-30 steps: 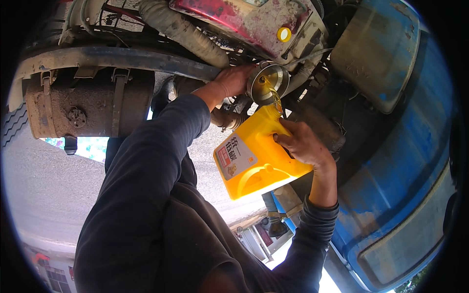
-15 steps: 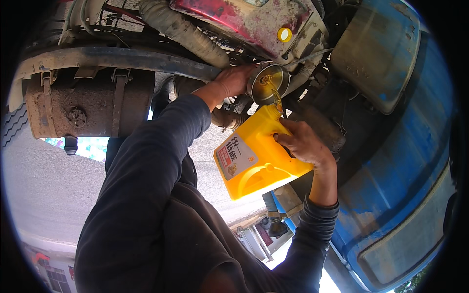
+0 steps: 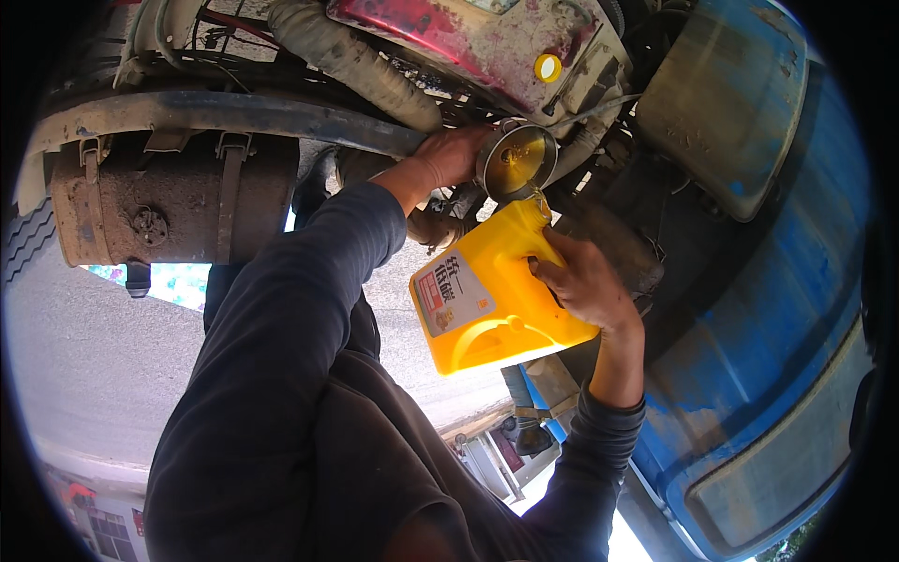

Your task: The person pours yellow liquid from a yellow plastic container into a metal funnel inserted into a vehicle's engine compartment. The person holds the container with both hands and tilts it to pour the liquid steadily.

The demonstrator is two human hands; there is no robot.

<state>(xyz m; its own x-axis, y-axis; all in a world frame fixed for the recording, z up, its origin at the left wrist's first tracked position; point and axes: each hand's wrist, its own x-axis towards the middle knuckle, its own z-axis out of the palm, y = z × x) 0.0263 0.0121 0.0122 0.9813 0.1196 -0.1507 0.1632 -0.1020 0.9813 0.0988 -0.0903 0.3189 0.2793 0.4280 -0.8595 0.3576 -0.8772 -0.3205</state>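
Note:
My left hand (image 3: 454, 155) is closed on the near-left rim of a round metal funnel (image 3: 536, 176), and its fingertips are partly hidden. Amber oil (image 3: 510, 155) coats the inside of the funnel around its centre hole. Tilted just below the rim is a yellow plastic jug (image 3: 501, 328) with a pale label, its mouth toward the funnel. A thin bit of liquid shows at the jug's mouth. My right hand (image 3: 595, 286) wraps round the jug's handle. The funnel's lower end is out of sight.
A yellow ring-shaped cap (image 3: 548, 67) rests on a dirty red and grey housing (image 3: 449, 42) above the funnel. A thick ribbed hose (image 3: 356, 66) and a frame rail (image 3: 215, 110) run left of it. At left hangs a rusty cylindrical tank (image 3: 187, 201); a blue cab (image 3: 758, 393) fills the right.
The stream from the jug has thinned to a little liquid near its mouth, and the funnel's inside shows more plainly. The jug's base has risen slightly. My left hand has stayed nearly still.

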